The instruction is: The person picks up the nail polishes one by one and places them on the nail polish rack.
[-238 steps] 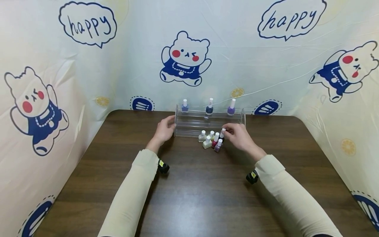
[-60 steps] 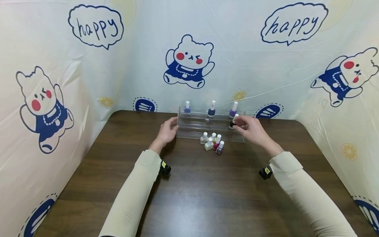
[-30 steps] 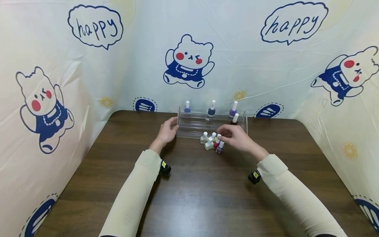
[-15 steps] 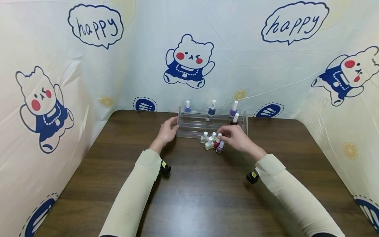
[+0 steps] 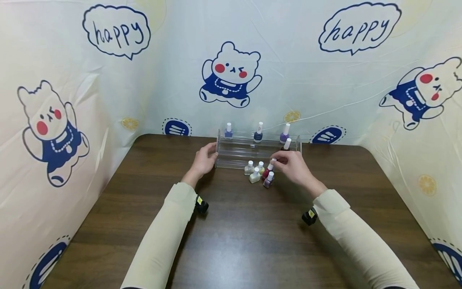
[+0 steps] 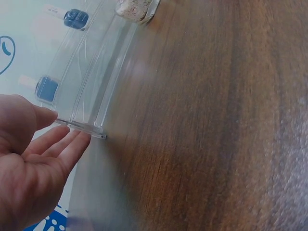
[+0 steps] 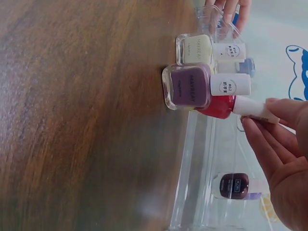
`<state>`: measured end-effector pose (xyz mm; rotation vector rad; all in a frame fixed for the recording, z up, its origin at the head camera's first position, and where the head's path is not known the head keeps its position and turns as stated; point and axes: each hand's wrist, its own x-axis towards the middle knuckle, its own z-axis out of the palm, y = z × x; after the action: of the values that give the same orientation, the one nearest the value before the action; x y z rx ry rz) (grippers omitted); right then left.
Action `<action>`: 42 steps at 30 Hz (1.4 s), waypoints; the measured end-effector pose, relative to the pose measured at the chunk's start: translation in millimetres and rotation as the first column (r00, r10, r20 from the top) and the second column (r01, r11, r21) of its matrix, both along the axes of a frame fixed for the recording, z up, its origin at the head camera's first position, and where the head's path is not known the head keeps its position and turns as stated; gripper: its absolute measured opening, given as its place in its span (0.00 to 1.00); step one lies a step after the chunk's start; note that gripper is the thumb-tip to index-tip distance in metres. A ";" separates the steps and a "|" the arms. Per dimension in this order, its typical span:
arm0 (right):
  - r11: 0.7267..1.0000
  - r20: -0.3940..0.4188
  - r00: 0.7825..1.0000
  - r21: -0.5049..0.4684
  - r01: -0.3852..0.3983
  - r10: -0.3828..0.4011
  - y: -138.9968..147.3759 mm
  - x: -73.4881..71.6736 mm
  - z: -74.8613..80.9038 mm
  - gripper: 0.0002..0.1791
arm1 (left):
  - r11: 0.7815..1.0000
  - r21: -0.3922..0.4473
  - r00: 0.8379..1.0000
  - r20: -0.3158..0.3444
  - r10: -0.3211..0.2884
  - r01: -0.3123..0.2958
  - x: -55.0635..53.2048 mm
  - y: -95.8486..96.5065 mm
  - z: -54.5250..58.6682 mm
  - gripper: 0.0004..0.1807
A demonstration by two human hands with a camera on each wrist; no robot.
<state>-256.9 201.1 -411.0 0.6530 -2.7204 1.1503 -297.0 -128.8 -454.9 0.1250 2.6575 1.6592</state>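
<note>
In the head view, my right hand [image 5: 294,164] pinches the white cap of a red nail polish bottle [image 5: 267,173]; the right wrist view shows this bottle tilted behind a purple nail polish bottle [image 7: 190,86]. My left hand [image 5: 203,161] touches the left end of a clear tiered display rack [image 5: 234,152] with fairly straight fingers and thumb. Next to the red bottle stand a pale bottle [image 5: 254,176], a clear-looking bottle [image 5: 249,167] and a yellowish one [image 5: 260,166]. A dark red bottle [image 7: 234,186] sits on the rack's right side, below the top tier.
On the top tier stand a light blue bottle [image 5: 228,131], a dark blue bottle [image 5: 258,133] and a violet bottle [image 5: 284,135]. The rack is near the back edge of the brown wooden table [image 5: 231,233]. A printed curtain [image 5: 162,72] hangs behind and beside it.
My right hand set the dark red bottle on the rack, came back to the group and took the red bottle's cap, shifting it slightly right and up. My left hand stays at the rack.
</note>
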 end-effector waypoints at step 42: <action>0.976 -0.152 0.966 0.028 0.218 -0.211 29.9 -4.5 13.1 0.08 | 1.000 0.002 1.000 -0.008 0.001 -0.001 -0.1 -0.3 -1.8 0.25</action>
<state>-261.4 231.0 -397.9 0.4170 -2.6194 0.9542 -297.1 -129.1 -456.7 0.1311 2.6627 1.6648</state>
